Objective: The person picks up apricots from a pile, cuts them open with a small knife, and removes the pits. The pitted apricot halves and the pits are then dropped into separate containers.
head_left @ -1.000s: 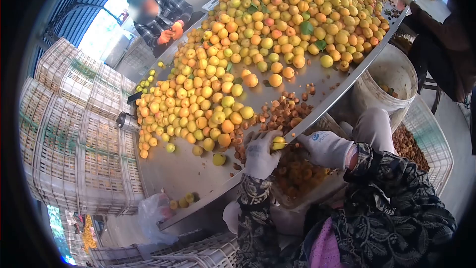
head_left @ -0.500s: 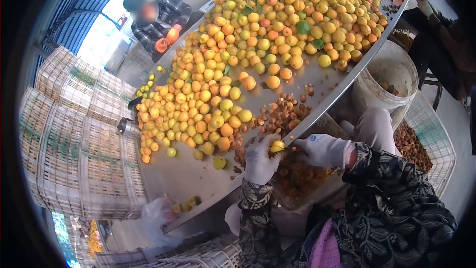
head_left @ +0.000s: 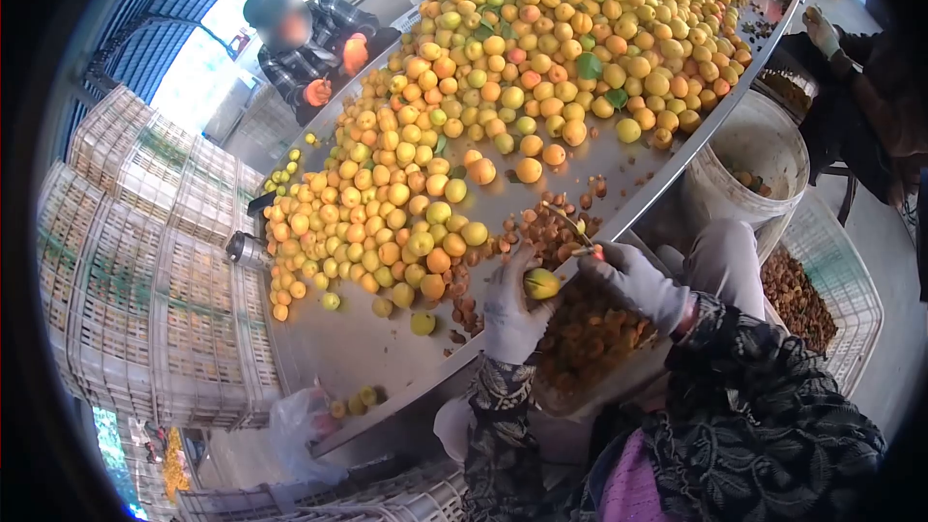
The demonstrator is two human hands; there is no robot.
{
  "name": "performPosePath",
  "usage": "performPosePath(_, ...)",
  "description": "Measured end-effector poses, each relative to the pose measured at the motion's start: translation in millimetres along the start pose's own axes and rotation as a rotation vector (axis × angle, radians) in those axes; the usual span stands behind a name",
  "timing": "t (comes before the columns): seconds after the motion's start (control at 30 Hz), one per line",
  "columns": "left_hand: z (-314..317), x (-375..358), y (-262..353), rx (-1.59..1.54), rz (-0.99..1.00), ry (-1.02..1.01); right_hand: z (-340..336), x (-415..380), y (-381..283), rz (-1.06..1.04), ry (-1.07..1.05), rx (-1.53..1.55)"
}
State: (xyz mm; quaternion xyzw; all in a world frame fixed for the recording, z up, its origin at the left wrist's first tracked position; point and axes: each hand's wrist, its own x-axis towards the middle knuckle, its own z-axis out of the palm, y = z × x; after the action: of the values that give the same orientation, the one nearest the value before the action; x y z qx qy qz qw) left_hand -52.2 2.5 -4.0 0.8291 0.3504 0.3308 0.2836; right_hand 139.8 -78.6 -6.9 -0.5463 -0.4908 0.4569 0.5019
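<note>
My left hand, in a white glove, is closed round a yellow-green apricot at the table's near edge. Beside it, my gloved right hand grips a small tool with a red part near the fingertips; its thin end points up and left over the table. Brown pits lie in a heap just beyond my hands. Below them a container holds pitted fruit pieces. A large pile of yellow-orange apricots covers much of the metal table.
A person in orange gloves is across the table. Another person's gloved hand shows at the upper right. A white bucket and a crate of pits stand at right. Stacked crates are at left.
My right hand has turned, and the red-tipped tool now shows above its fingers. My left hand still holds the apricot, now more visible. The person across has moved their gloved hands apart.
</note>
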Motion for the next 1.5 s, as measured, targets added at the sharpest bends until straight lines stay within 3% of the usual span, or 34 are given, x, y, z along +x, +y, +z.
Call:
performPosePath(0.07,2,1,14,-0.046,0.048,0.019,10,7,-16,0.195,0.028,0.315)
performPosePath(0.23,4,4,31,-0.085,0.27,0.101,29,13,-22,0.177,0.043,0.657)
performPosePath(0.3,3,6,33,-0.085,0.323,0.14,33,12,-32,0.147,0.124,0.566)
performPosePath(0.47,7,3,42,-0.193,0.167,0.182,53,25,-25,-0.107,0.363,0.644)
performPosePath(0.5,7,4,39,-0.195,0.171,0.198,53,22,-27,-0.095,0.373,0.521)
performPosePath(0.6,7,3,34,-0.269,0.171,0.208,55,27,-21,-0.06,0.31,0.631)
performPosePath(0.7,5,1,38,-0.417,0.006,0.182,48,29,-25,-0.028,0.188,0.658)
performPosePath(0.8,3,2,30,-0.216,0.143,0.29,34,22,-37,0.021,0.004,0.589)
performPosePath(0.93,0,1,30,-0.128,0.215,0.18,18,13,-54,0.098,-0.148,0.472)
performPosePath(1.23,12,-6,33,-0.051,0.237,0.084,14,18,-23,-0.123,-0.144,0.302)
performPosePath(1.5,27,-5,36,-0.042,0.206,0.161,13,17,-21,-0.072,-0.132,0.237)
